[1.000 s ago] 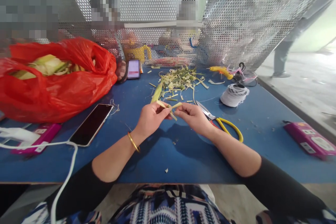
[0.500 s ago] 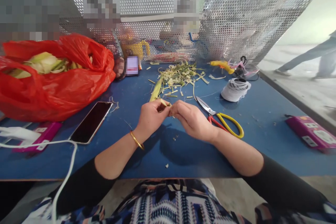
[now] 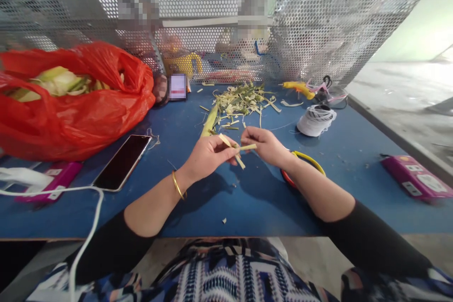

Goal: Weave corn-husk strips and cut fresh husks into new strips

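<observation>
My left hand [image 3: 215,153] pinches crossed pale-green corn husk strips [image 3: 247,147] between thumb and fingers, their ends sticking out to the right and below. Just right of it is my right hand [image 3: 264,144], fingers curled together; anything small between them is hidden. Under my right wrist lies a pair of scissors [image 3: 313,160], with the yellow and red handles partly showing and the blades covered. Beyond my left hand rests a longer green husk piece [image 3: 210,121], beside a heap of husk scraps [image 3: 240,99]. A spool of white thread [image 3: 316,121] stands to the right.
A red plastic bag [image 3: 116,118] of husks fills the left, near a dark phone [image 3: 122,163] and white cable [image 3: 95,222]. Another lit phone [image 3: 177,87] leans at the back. A yellow glue gun [image 3: 299,88] and purple power strip [image 3: 415,174] lie right. Perforated metal mesh [image 3: 212,4] borders the table.
My hands have drawn apart slightly, and the crossed strips now show in my left hand. My right hand has shifted right and up, now covering the scissors' blades.
</observation>
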Demonstrator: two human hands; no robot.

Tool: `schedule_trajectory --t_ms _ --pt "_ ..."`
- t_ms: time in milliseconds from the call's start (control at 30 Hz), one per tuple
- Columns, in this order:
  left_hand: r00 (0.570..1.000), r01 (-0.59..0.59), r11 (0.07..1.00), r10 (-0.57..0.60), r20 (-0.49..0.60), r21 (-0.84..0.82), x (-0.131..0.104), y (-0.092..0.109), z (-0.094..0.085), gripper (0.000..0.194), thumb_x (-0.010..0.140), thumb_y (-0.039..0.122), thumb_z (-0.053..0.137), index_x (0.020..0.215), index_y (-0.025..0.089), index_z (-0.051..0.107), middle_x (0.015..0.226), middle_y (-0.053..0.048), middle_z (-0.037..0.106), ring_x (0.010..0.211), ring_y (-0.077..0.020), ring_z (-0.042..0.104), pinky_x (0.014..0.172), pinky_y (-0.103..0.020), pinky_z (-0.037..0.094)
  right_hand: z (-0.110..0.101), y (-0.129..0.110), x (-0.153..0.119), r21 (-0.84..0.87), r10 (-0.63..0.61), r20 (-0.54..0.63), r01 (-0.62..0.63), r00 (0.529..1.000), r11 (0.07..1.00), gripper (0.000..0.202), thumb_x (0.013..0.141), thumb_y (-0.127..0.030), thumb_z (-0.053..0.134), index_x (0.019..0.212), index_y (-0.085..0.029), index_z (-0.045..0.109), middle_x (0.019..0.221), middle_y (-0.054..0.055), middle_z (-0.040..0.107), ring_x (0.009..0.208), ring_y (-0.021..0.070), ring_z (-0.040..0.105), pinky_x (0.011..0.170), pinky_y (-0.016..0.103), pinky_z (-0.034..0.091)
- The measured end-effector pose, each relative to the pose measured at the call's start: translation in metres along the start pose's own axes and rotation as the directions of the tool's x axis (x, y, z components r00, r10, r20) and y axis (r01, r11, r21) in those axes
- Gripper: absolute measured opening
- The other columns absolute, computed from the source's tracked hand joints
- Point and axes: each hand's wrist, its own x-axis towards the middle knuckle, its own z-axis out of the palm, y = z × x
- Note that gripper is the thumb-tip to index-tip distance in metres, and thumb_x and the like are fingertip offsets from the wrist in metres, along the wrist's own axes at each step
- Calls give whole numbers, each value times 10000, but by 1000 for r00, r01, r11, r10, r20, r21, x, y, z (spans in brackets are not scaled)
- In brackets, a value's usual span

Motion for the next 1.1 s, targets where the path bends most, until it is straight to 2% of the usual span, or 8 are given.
schedule_trajectory --t_ms 100,200,333,433,700,867,967,1100 --pt "985 -22 1000 19 -172 -13 4 -5 -1 80 799 271 686 786 192 684 789 -41 756 585 -159 698 609 -302 609 6 -2 -4 -120 39 40 -33 998 992 169 855 -254 506 694 -221 470 570 -59 471 560 121 443 574 251 346" --pt "954 -16 1000 18 -299 10 7 -12 -3 96 806 285 681 775 194 679 773 -45 762 591 -161 697 608 -290 608 12 -9 -10 -243 -100 82 117 992 963 169 892 -227 490 723 -220 482 639 -37 514 618 129 473 617 251 371" --pt "950 12 991 30 -310 130 8 -16 -4 77 795 261 677 772 188 682 686 -29 740 586 -156 690 595 -263 579 15 -19 -18 -298 -381 2 364 925 882 182 955 -212 452 793 -222 536 931 71 639 839 171 593 748 289 450" --pt "966 6 971 57 -253 240 7 -14 -3 64 788 228 661 741 191 683 624 -9 714 583 -152 683 574 -243 540 16 -21 -19 -199 -450 -41 434 892 879 195 987 -232 444 816 -228 539 976 89 664 908 180 626 802 305 480" --pt "999 29 967 -18 -47 253 2 -8 0 84 736 172 679 659 189 649 592 9 697 568 -135 665 531 -216 502 12 -19 -14 52 -278 26 276 960 960 147 935 -245 519 800 -203 562 788 17 651 754 145 598 726 279 479" --pt "986 43 999 -46 158 21 -1 -2 2 89 735 210 697 695 199 618 630 3 707 569 -147 692 574 -251 570 3 -8 -4 114 -110 -31 113 993 987 153 838 -290 585 719 -196 568 689 -3 617 671 136 561 668 278 456" --pt "997 -18 1000 17 71 18 -1 0 1 97 752 272 696 728 198 638 679 -10 718 601 -155 709 609 -270 591 2 -1 1 158 30 4 -30 1000 987 170 785 -318 596 671 -200 550 608 -28 573 589 124 522 605 265 430" --pt "974 -114 985 136 -181 127 2 -4 -3 105 770 292 676 738 196 650 719 -20 734 615 -154 704 625 -267 580 9 1 -2 76 142 27 -144 990 987 150 774 -302 572 663 -204 553 514 -64 482 485 106 415 502 240 332"
